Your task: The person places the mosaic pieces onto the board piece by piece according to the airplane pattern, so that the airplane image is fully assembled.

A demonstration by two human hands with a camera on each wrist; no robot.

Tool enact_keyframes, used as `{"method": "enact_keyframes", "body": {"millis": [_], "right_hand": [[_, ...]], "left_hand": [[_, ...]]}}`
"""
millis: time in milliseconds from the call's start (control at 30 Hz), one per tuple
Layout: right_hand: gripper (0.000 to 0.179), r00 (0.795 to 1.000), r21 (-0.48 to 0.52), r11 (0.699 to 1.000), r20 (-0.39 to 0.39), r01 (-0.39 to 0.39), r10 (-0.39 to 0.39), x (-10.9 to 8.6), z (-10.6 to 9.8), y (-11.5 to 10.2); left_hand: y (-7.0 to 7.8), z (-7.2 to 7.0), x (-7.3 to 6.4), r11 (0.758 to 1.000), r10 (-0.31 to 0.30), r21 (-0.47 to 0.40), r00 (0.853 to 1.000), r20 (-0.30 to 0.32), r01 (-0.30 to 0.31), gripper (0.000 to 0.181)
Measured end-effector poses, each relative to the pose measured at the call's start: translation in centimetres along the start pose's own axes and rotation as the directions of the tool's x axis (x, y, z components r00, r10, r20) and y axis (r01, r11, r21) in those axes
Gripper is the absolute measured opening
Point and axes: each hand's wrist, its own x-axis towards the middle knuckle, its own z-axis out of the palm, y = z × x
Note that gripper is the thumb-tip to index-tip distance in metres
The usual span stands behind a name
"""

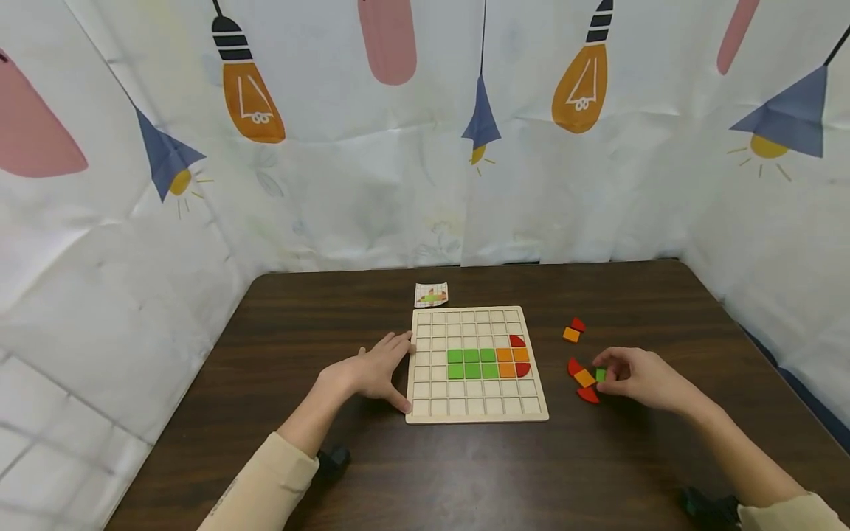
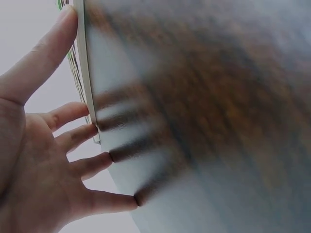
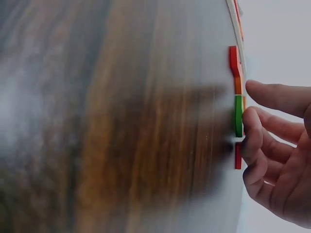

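Note:
A pale wooden grid board (image 1: 478, 405) lies on the table, bearing green squares (image 1: 471, 356), orange squares (image 1: 505, 355) and two red quarter-round tiles (image 1: 517, 341). At the board's left edge is my left hand (image 1: 372, 372), fingers spread and thumb near the lower corner; its thumb tip (image 2: 68, 17) meets the rim in the left wrist view. Right of the board, my right hand (image 1: 637, 377) has thumb and curled index finger around a green square tile (image 1: 600, 375). That green tile (image 3: 238, 116) stays low at the table surface in the right wrist view.
Beside the right fingertips lie an orange square (image 1: 584, 378) and red quarter-round tiles (image 1: 587, 395). Farther back sit another orange square (image 1: 571, 334) and a red tile (image 1: 578, 324). A small picture card (image 1: 431, 295) lies behind the board on the dark table (image 1: 332, 310).

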Motion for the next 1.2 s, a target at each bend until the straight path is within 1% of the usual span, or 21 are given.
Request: {"method": "enact_keyframes", "body": {"millis": [267,500,733,1033,1200], "right_hand": [[0.034,0.999,-0.033,0.999,0.011,0.033,-0.033,0.4,-0.2,0.4],[0.031,1.000,-0.058,0.998,0.024,-0.016,0.017,0.1,-0.4,0.7],[0.027,0.999,-0.069,0.997,0.021,-0.029,0.030,-0.1,-0.8,0.5],[0.022,1.000,-0.099,0.995,0.006,0.020,-0.020,0.1,-0.9,0.2],[0.021,0.998,-0.106,0.993,-0.015,0.059,-0.061,0.6,-1.1,-0.4]], "left_hand": [[-0.2,0.0,-0.2,1.000,-0.009,-0.010,1.000,-0.002,0.009,0.096],[-0.1,-0.1,0.1,1.000,-0.002,0.013,1.000,0.002,0.002,0.097],[-0.1,-0.1,0.3,1.000,-0.004,0.018,1.000,0.003,0.004,0.098],[-0.1,0.0,0.2,1.000,-0.005,0.020,1.000,0.004,0.005,0.099],[-0.1,0.0,0.1,1.000,-0.008,0.020,1.000,0.004,0.008,0.099]]}}
